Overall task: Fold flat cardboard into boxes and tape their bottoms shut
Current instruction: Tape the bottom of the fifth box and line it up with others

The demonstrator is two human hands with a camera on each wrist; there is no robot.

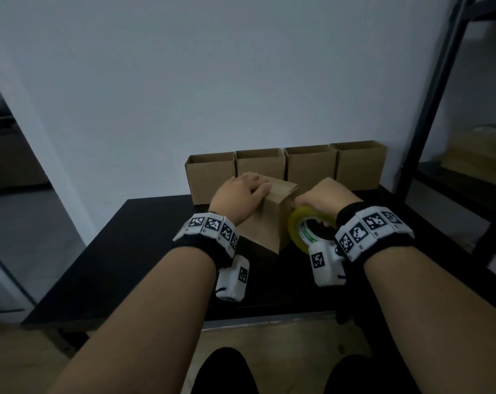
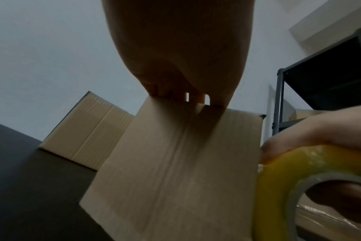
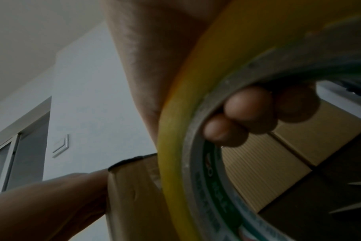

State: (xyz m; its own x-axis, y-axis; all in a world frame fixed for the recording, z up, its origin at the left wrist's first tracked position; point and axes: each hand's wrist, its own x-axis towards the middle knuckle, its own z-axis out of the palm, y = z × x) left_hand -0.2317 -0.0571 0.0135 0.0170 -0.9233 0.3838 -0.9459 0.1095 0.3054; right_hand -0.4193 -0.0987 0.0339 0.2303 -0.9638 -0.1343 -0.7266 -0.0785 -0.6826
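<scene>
The black desk (image 1: 144, 251) carries a row of four open-topped cardboard boxes (image 1: 286, 169) along its far edge, touching side by side. One closed box (image 1: 265, 220) stands nearer, tilted.

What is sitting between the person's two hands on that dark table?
In the head view, the cardboard box stands between them: the left hand rests on its top, and the right hand holds a tape roll against its side.

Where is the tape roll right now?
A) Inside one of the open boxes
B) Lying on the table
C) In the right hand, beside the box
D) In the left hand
C: the right hand grips the tape roll with fingers through its core, against the box.
</scene>
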